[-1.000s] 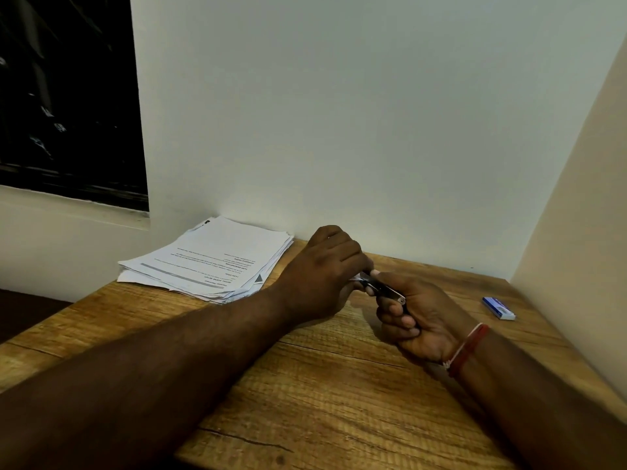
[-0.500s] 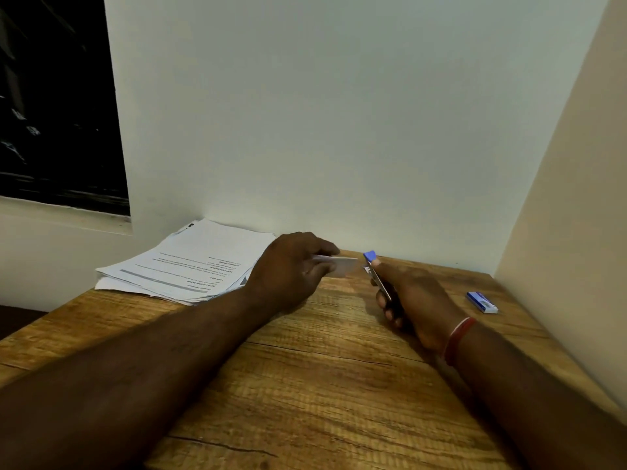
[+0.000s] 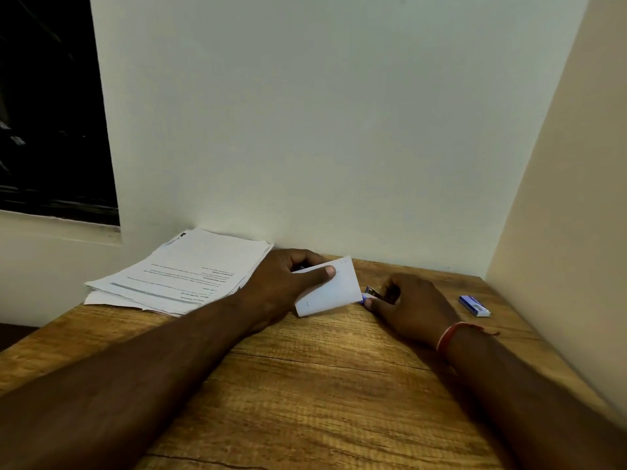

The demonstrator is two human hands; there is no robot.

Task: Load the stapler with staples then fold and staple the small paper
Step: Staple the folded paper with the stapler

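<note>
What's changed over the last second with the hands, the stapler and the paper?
A second ago both hands met at the stapler. The left hand then drew away holding the small paper, which now shows broadly, its lower corner close to the stapler. The right hand, still gripping the stapler, has sunk toward the table. The stack of sheets and the blue box have not moved.

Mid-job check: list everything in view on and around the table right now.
small paper: one, white, pinched in left hand
stapler: one, blue and metal, mostly hidden in right hand
small box: one, blue and white, on table, far right
paper stack: one, white printed, table's far left corner
table: one, brown wood
window: one, dark, upper left
wrist band: one, red, right wrist
left hand: one, pinches small paper
right hand: one, grips stapler
</note>
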